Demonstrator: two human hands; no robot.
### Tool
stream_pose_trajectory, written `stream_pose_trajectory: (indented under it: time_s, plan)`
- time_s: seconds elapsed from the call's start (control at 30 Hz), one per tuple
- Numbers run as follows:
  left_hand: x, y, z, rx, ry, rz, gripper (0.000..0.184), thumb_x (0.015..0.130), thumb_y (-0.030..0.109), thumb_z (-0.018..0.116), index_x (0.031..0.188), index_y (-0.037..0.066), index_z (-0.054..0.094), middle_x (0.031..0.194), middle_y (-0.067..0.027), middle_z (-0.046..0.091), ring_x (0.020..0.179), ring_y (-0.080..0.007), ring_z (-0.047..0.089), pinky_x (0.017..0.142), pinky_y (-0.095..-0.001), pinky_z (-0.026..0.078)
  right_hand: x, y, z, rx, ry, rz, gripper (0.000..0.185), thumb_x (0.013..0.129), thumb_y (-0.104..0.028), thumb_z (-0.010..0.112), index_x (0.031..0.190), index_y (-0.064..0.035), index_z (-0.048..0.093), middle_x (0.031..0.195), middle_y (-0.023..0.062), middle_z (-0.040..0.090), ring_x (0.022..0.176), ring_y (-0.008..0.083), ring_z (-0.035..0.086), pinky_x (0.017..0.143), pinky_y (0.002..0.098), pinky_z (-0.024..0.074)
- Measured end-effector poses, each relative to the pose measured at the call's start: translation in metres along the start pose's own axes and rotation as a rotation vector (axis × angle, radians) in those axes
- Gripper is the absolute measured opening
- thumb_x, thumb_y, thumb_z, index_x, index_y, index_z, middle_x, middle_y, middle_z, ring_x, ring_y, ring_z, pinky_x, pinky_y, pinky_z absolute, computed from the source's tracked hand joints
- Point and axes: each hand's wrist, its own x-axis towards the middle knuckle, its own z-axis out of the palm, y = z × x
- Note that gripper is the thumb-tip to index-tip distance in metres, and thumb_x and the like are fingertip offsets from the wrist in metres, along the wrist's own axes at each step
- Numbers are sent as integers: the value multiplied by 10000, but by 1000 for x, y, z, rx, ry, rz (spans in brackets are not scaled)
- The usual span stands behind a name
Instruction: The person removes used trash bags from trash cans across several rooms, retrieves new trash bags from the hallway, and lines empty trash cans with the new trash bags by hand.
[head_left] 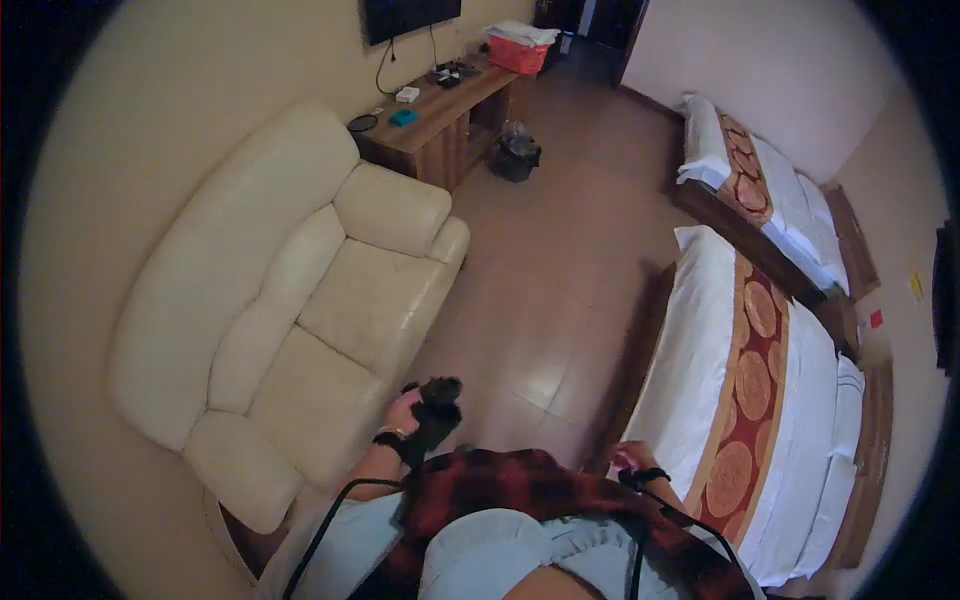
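Note:
My left hand (403, 412) is closed on a dark, soft-looking cloth item (436, 412), in front of the cream sofa (370, 300). The item bunches above and beside my fingers, and its exact kind is unclear. A black band is around my left wrist. My right hand (630, 457) hangs low beside the nearer bed (690, 330), its fingers loosely bent and slightly apart, with nothing visible in them. Another black band circles the right wrist, and dark cords run along both arms. A red-and-black plaid garment (500, 480) lies across my front.
A wooden desk (425, 125) stands beyond the sofa, with a red bin-like container (515, 55) on its far end. A black trash bin (515, 158) sits on the tiled floor (540, 290). The farther bed (780, 170) is against the right wall, and a television (410, 15) hangs above the desk.

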Motion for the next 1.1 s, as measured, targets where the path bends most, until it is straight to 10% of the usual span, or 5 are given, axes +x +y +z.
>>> stream_pose_trajectory:
  time_s: [0.1, 0.33, 0.53, 0.93, 1.1]
  plan:
    - [114, 2, 3, -1307, 104, -523, 355, 786, 45, 555, 1141, 47, 548, 1081, -52, 577, 1021, -197, 535, 913, -307, 401, 70, -87, -18, 78, 69, -125, 110, 802, -13, 493, 817, 4, 600, 721, 113, 616, 556, 181, 581, 455, 279, 465]
    - [395, 45, 47, -105, 166, 321, 372, 846, 50, 464, 1217, 15, 477, 1194, -95, 513, 1109, -201, 483, 997, -325, 342, 233, -399, 46, -165, -210, -457, 229, 811, -199, 634, 964, -29, 625, 792, 23, 619, 708, 120, 570, 648, 239, 459]
    - [608, 163, 76, -1146, 124, -238, 421, 839, 98, 539, 1243, 19, 451, 1201, -68, 519, 1113, -182, 492, 972, -323, 377, 372, -620, 168, -630, -547, -1003, 401, 817, -270, 606, 1106, 4, 559, 1037, 138, 619, 966, 251, 579, 820, 343, 459]
    - [897, 131, -5, 360, 359, 209, 267, 856, 120, 531, 1097, 17, 585, 1103, -64, 583, 1030, -179, 540, 909, -301, 417, 627, -877, 277, -545, -451, -656, 207, 772, -140, 615, 881, 31, 578, 695, 109, 616, 584, 179, 606, 530, 320, 482]
    - [960, -11, -18, -645, 602, -418, 212, 853, 143, 573, 1024, 17, 580, 957, -70, 621, 898, -166, 570, 821, -305, 460, 797, -974, 248, -303, -365, -210, 111, 754, -81, 618, 804, 5, 569, 697, 85, 599, 573, 150, 598, 494, 267, 485]
